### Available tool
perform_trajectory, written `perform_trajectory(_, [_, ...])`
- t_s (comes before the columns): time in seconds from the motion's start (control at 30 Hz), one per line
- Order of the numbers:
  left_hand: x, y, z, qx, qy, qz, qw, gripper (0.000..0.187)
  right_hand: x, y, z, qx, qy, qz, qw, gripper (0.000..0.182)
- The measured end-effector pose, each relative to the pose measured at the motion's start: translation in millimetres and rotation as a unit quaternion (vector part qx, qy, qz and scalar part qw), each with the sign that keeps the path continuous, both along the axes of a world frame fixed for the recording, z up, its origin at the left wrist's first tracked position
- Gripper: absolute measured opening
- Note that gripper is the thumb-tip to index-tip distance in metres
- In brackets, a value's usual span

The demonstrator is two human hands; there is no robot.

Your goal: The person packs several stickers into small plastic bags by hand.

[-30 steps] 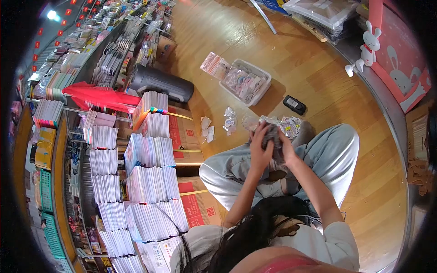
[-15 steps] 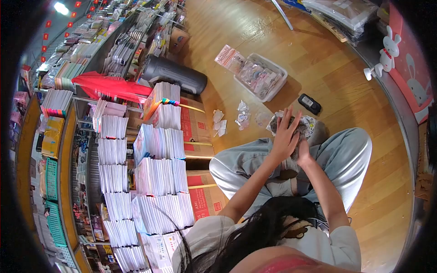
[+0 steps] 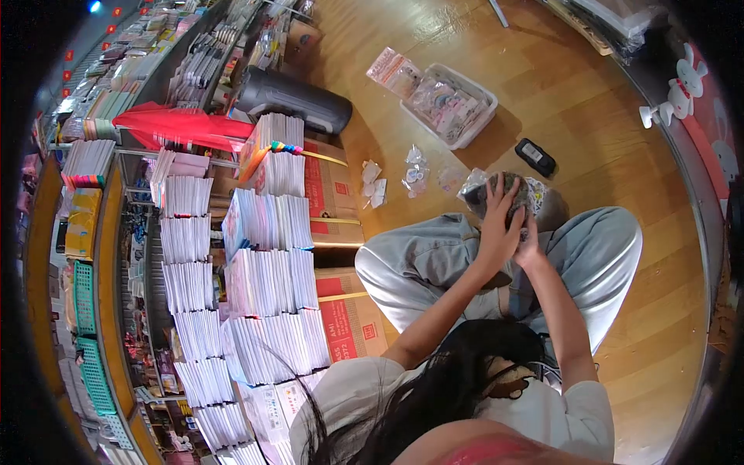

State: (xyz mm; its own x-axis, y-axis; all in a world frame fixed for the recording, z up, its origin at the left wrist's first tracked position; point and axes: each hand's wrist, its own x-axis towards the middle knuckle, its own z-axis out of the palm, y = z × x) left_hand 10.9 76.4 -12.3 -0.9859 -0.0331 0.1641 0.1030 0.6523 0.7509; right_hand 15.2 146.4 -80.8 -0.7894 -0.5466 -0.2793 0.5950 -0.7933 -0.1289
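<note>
1. Sitting cross-legged on the wooden floor (image 3: 589, 139), the person holds a bundle of small clear packets (image 3: 508, 194) in front of the knees, above the lap and near the right knee.
2. Left hand (image 3: 498, 225): palm laid over the near side of the bundle, fingers spread and curled up across its top. It is closed on the bundle, not flat.
3. Right hand (image 3: 530, 242): mostly hidden behind the left hand; only its heel and wrist show, pressed against the bundle's lower right side. It supports the bundle; how far its fingers are closed cannot be told.
4. Bundle: greyish, printed, wrapped in crinkled clear plastic. Its far edge sticks out beyond the fingertips. What is printed on it is too small to read.
5. A black handheld device (image 3: 535, 156) lies on the floor just beyond the bundle, apart from it.
6. A white shallow bin (image 3: 452, 106) of packaged stickers sits farther off, with a pink packet (image 3: 394, 70) leaning at its left end.
7. A few loose small packets (image 3: 415, 172) lie scattered on the floor between the bin and the person's left knee.
8. To the person's left: cardboard boxes (image 3: 329, 201) stacked with rows of white booklets (image 3: 263, 232), a black cylinder (image 3: 294, 101) and a red folded item (image 3: 178, 128) behind them.
</note>
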Motion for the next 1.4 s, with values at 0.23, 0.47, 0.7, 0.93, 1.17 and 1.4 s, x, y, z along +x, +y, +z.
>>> perform_trajectory(0.23, [-45.4,-33.8,-13.4,0.27,-0.089,0.067,0.956,0.045,-6.1,-38.5,-24.3,0.004,0.048,0.02,0.999,0.051])
perform_trajectory(0.47, [-4.9,-1.6,-15.3,0.018,0.057,0.051,0.997,0.039,-9.2,-8.6,-10.0,0.013,0.003,0.009,1.0,0.058])
perform_trajectory(0.7, [-44.3,-15.8,-21.7,-0.095,0.061,0.014,0.994,0.026,-10.1,-8.5,9.7,-0.069,0.0,-0.005,0.998,0.051])
perform_trajectory(0.93, [-55.9,-68.9,-11.3,0.023,0.006,0.197,0.98,0.024,-18.8,-12.5,34.6,0.006,0.103,-0.069,0.992,0.049])
perform_trajectory(1.17, [-19.9,-12.8,-22.2,-0.144,0.122,0.009,0.982,0.026,-13.8,-9.8,20.2,0.055,-0.041,-0.008,0.998,0.045])
perform_trajectory(1.4, [-52.4,-24.8,-47.5,-0.043,0.079,0.055,0.994,0.024,-16.6,-12.0,6.9,0.073,-0.007,-0.019,0.997,0.043])
